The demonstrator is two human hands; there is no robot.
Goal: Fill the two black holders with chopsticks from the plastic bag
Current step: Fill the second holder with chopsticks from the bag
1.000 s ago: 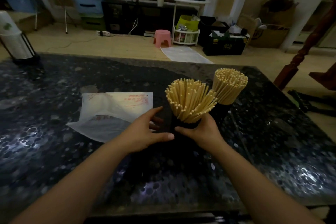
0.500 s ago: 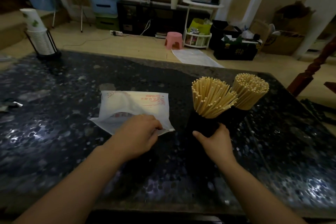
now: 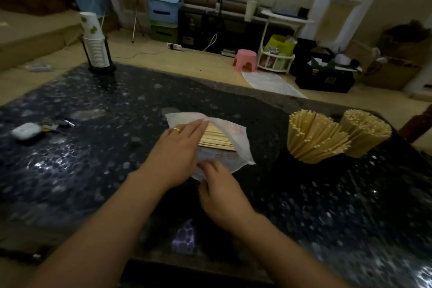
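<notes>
The white plastic bag (image 3: 240, 149) lies in the middle of the dark table, its mouth lifted so a flat layer of pale chopsticks (image 3: 218, 140) shows inside. My left hand (image 3: 177, 149), wearing a ring, reaches into the mouth with its fingers stretched flat over those chopsticks. My right hand (image 3: 222, 190) pinches the bag's near edge. To the right stand the two black holders, the near holder (image 3: 286, 166) and the far holder (image 3: 395, 147), each packed with a fanned bundle of chopsticks (image 3: 313, 138) and barely visible against the table.
A stack of paper cups in a black stand (image 3: 94, 42) sits at the table's far left corner. A white earbud case (image 3: 25, 130) and small metal bits (image 3: 58, 123) lie at the left. The table's far edge (image 3: 233, 87) borders the floor with a pink stool (image 3: 245, 59).
My right hand has let go of the near holder and moved left to the bag's near edge. My left hand has gone into the bag's mouth, uncovering the chopsticks. The view has swung left.
</notes>
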